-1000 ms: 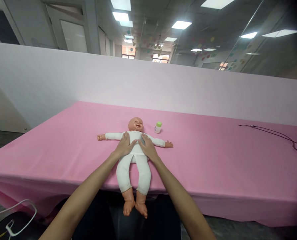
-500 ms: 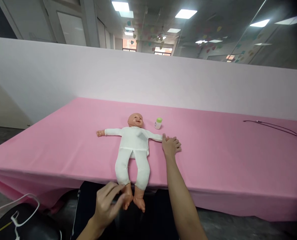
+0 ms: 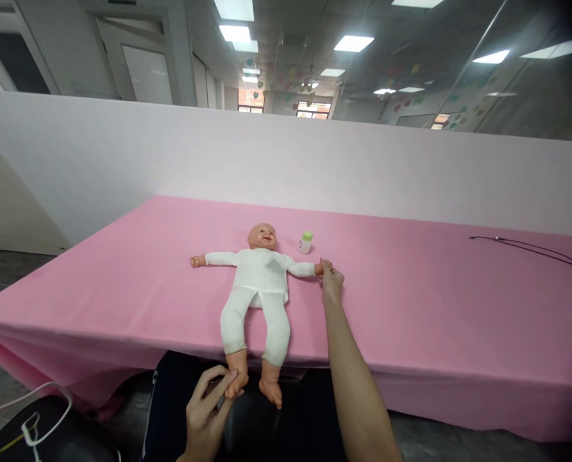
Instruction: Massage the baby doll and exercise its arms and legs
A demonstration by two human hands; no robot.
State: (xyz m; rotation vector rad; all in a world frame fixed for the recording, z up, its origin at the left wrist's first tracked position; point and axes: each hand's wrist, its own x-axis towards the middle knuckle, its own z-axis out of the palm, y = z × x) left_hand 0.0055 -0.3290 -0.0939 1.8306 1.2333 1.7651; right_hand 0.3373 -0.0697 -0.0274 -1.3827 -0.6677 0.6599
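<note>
A baby doll (image 3: 261, 273) in white clothes lies face up with arms spread, its feet hanging past the front edge of the pink-covered table. My left hand (image 3: 209, 404) pinches the doll's foot on the left side, thumb and fingers around the toes. With its fingers closed, my right hand (image 3: 333, 281) grips the doll's small hand at the end of the arm on the right. Just beyond that arm, a small white bottle (image 3: 305, 243) with a green cap stands upright.
A thin dark cord (image 3: 536, 248) lies at the table's far right. Behind the pink table (image 3: 425, 308) rises a white partition (image 3: 315, 163). A black seat (image 3: 59, 436) with a white cable is at the lower left.
My left hand has come to the doll's foot and taken hold of it. My right hand, spread flat before, has closed on the doll's hand. The camera view has tilted slightly upward.
</note>
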